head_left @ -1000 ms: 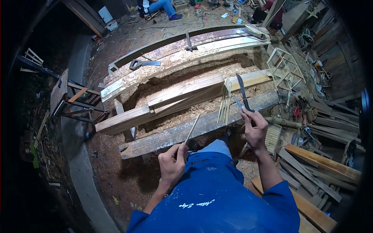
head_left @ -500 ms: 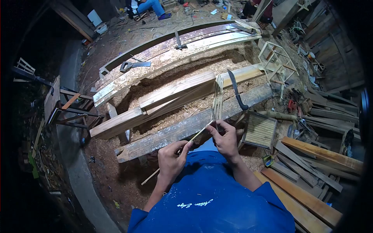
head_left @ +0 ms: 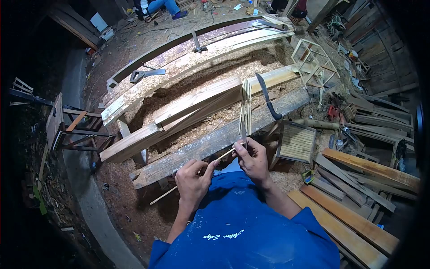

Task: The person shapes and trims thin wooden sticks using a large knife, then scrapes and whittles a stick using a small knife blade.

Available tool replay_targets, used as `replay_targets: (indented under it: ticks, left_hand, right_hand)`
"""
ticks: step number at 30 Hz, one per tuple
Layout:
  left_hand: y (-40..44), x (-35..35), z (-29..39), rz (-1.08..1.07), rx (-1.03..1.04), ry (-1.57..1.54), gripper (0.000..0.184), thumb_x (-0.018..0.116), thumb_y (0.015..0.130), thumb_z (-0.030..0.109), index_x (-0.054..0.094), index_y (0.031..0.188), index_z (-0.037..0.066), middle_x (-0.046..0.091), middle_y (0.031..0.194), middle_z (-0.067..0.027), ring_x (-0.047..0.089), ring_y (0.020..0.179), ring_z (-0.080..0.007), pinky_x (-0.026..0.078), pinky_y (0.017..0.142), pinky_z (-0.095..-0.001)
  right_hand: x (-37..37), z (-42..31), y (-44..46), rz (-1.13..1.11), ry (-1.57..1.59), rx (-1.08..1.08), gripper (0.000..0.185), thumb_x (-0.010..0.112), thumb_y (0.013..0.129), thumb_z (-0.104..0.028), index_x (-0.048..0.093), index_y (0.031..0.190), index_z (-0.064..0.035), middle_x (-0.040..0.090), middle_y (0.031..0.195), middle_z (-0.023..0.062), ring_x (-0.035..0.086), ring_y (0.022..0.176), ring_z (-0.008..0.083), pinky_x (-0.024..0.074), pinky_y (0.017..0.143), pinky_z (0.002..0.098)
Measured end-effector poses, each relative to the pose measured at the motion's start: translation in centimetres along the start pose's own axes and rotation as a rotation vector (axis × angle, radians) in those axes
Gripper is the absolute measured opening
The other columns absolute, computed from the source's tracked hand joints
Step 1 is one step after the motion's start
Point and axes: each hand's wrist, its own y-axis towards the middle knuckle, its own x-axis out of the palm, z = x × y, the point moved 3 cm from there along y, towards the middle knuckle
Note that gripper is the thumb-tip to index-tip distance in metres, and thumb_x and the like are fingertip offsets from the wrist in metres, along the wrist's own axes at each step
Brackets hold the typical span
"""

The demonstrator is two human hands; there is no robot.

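Observation:
My left hand [head_left: 193, 181] pinches a thin wooden stick [head_left: 163, 196], which sticks out behind it to the lower left and reaches across to the other hand. My right hand [head_left: 253, 162] is closed on a small knife [head_left: 244, 133], its blade pointing up and away from me; the fingertips meet the stick's far end. Just beyond lies a bundle of thin sticks [head_left: 246, 105], resting across the beams. To its right a large curved knife [head_left: 267, 96] with a black handle lies on the wood.
A handsaw [head_left: 147, 75] and a hammer [head_left: 197, 42] rest on the far planks [head_left: 215, 50]. A slatted wooden piece [head_left: 295, 142] and a wooden frame [head_left: 313, 62] stand at right, near stacked boards [head_left: 371, 170]. A seated person's legs [head_left: 163, 6] show at the top.
My right hand has come left and down to the stick with the small knife. The stick has slid further out behind my left hand. The view has shifted, moving the bench left in the picture.

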Motion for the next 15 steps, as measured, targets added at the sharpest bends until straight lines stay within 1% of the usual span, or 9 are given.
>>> replay_targets:
  ticks: [1,2,4,6,7,9,10,13,15]
  left_hand:
    - [0.0,0.0,0.0,-0.001,-0.002,0.0,0.028,0.086,0.087,0.025,0.075,0.077,0.001,0.065,0.068,-0.0114,0.063,0.055,-0.0265,0.047,0.053,-0.0382]
    - [0.1,0.0,0.1,-0.007,0.003,0.005,0.025,0.085,0.088,0.023,0.075,0.079,0.002,0.065,0.069,-0.0112,0.063,0.057,-0.0271,0.047,0.054,-0.0387]
    - [0.1,0.2,0.1,-0.015,0.006,0.011,0.022,0.084,0.088,0.022,0.076,0.081,0.002,0.065,0.071,-0.011,0.063,0.059,-0.0277,0.047,0.056,-0.0391]
    - [0.1,0.6,-0.2,-0.021,0.024,-0.026,0.017,0.081,0.089,0.018,0.076,0.087,0.003,0.065,0.075,-0.0104,0.063,0.066,-0.029,0.048,0.061,-0.0401]
    - [0.1,0.8,-0.5,-0.025,0.022,-0.026,0.017,0.081,0.089,0.018,0.076,0.087,0.003,0.065,0.075,-0.0104,0.063,0.066,-0.029,0.048,0.061,-0.0401]
    - [0.1,1.0,-0.9,-0.022,0.031,-0.044,0.014,0.081,0.089,0.018,0.076,0.09,0.004,0.066,0.079,-0.0091,0.062,0.07,-0.0286,0.046,0.066,-0.04]
    - [0.1,1.1,-0.9,-0.024,0.028,-0.045,0.014,0.081,0.089,0.018,0.076,0.09,0.004,0.066,0.079,-0.0091,0.062,0.07,-0.0286,0.046,0.066,-0.04]
    - [0.0,1.1,-0.1,-0.01,0.074,0.001,0.014,0.082,0.088,0.019,0.077,0.09,0.006,0.066,0.079,-0.0067,0.062,0.073,-0.0265,0.043,0.068,-0.0394]
    - [-0.2,1.1,0.8,0.026,0.145,0.135,0.013,0.083,0.087,0.021,0.077,0.089,0.009,0.067,0.081,-0.0034,0.063,0.081,-0.0232,0.04,0.074,-0.0386]
  right_hand:
    - [0.0,0.0,0.0,0.037,0.017,0.047,0.013,0.068,0.103,-0.015,0.067,0.098,-0.0035,0.054,0.065,-0.0064,0.041,0.049,-0.0006,0.0288,0.044,0.0208]
    - [0.1,0.0,0.0,0.037,0.017,0.049,0.013,0.068,0.103,-0.015,0.067,0.098,-0.0035,0.054,0.065,-0.0064,0.041,0.049,-0.0006,0.0288,0.044,0.0208]
    - [0.1,0.0,0.0,0.054,-0.001,0.027,0.013,0.068,0.104,-0.015,0.067,0.1,-0.0028,0.06,0.07,-0.0044,0.042,0.05,-0.0011,0.0292,0.044,0.0206]
    - [0.2,0.1,-0.2,0.062,0.02,0.043,0.013,0.068,0.104,-0.015,0.067,0.101,-0.0025,0.061,0.072,-0.0037,0.042,0.05,-0.0012,0.0292,0.044,0.0205]
    - [0.2,0.2,-0.3,0.069,0.04,0.055,0.013,0.068,0.104,-0.015,0.068,0.102,-0.0021,0.062,0.073,-0.003,0.042,0.05,-0.0012,0.0293,0.044,0.0203]
    - [-0.2,0.2,-0.5,0.066,0.046,0.075,0.012,0.068,0.103,-0.014,0.069,0.104,-0.0022,0.061,0.073,-0.0044,0.043,0.052,-0.0014,0.0303,0.046,0.0204]
    - [-0.4,0.3,-0.5,0.06,0.054,0.092,0.011,0.068,0.103,-0.013,0.07,0.106,-0.0023,0.061,0.072,-0.0058,0.044,0.055,-0.0015,0.0312,0.048,0.0204]
    - [-1.0,0.2,-0.9,0.08,0.085,0.124,0.01,0.068,0.103,-0.012,0.07,0.104,-0.0019,0.059,0.071,-0.0063,0.044,0.054,-0.0017,0.0298,0.046,0.0207]
    - [-1.6,0.3,-1.1,0.095,0.089,0.121,0.011,0.067,0.103,-0.012,0.071,0.104,-0.002,0.058,0.069,-0.0063,0.044,0.053,-0.0016,0.0291,0.046,0.0212]
